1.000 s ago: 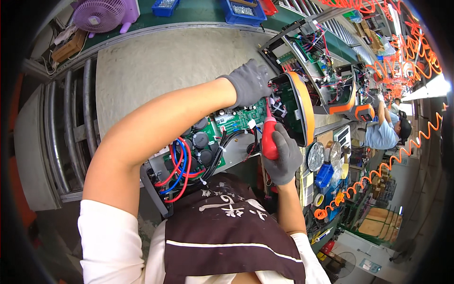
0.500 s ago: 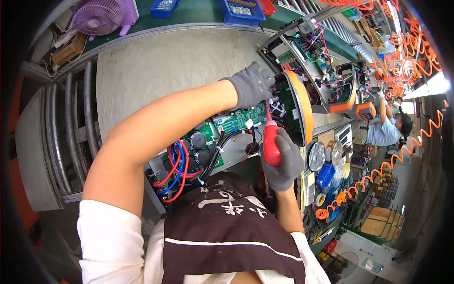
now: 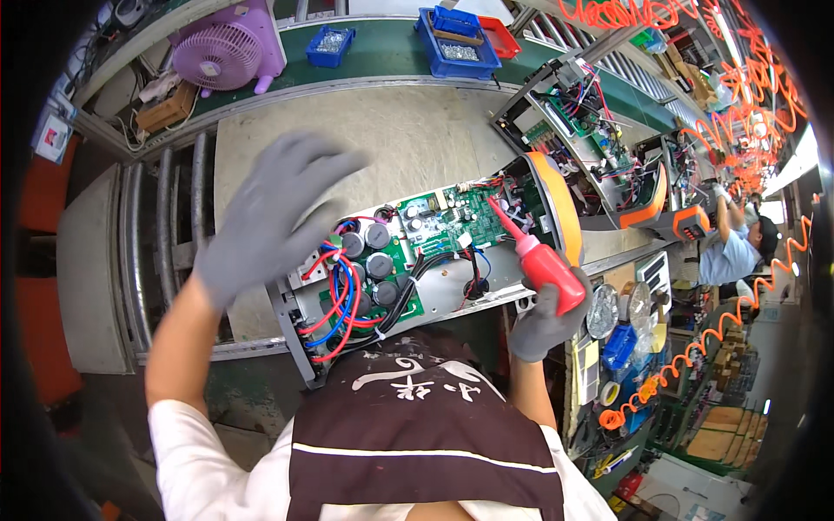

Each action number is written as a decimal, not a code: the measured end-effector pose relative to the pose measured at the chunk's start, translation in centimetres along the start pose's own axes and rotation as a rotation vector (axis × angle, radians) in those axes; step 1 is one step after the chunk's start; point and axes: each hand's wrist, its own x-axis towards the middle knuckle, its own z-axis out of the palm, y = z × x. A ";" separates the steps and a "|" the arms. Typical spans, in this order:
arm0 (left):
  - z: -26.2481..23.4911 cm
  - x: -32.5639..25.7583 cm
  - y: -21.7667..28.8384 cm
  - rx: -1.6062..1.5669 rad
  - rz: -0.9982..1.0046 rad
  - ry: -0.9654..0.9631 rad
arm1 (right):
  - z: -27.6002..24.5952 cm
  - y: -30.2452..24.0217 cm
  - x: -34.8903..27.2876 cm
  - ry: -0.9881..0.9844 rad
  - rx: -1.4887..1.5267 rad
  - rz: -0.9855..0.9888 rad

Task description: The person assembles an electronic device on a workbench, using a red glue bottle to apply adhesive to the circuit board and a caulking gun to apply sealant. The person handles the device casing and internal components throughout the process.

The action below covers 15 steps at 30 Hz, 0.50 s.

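The grey work surface [image 3: 434, 108] is the largest thing, and now more of what lies beyond its far edge can be seen than half a second ago, because the whole view is shifted. On its near side lies the opened device [image 3: 443, 291], stretching from left to right, and its inside is more uncovered than before, since the left forearm does not cross it any more. The purple fan [image 3: 217, 54] stands at the far left. At the right end of the device stands the front panel [image 3: 563, 213] with its orange rim. The left hand [image 3: 274, 208], gloved in grey, is changed the most: earlier it was beside this panel, and now it is at the left, blurred, with the fingers spread and holding nothing. The right hand [image 3: 549, 323], in the same kind of glove, is closed around the red bottle [image 3: 552, 276], as before. Inside the device is the green circuit board [image 3: 473, 227], with round dark capacitors [image 3: 379, 236] on its left part. The bottle leans more to the left than earlier, and its thin nozzle [image 3: 506, 217] is over the right part of the board; I cannot tell whether the tip touches it.
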 end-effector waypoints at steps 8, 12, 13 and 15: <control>8.5 -13.8 9.7 -0.256 -0.643 0.603 | 0.2 -1.1 1.7 -0.010 0.509 0.362; 8.5 -13.0 10.4 -0.174 -0.644 0.580 | -1.1 -1.0 1.7 0.001 0.521 0.334; 8.6 -13.3 10.1 -0.088 -0.611 0.529 | -1.6 -0.7 1.5 0.029 0.492 0.333; 8.8 -13.4 10.1 -0.087 -0.638 0.501 | -2.9 0.1 1.4 0.023 0.463 0.298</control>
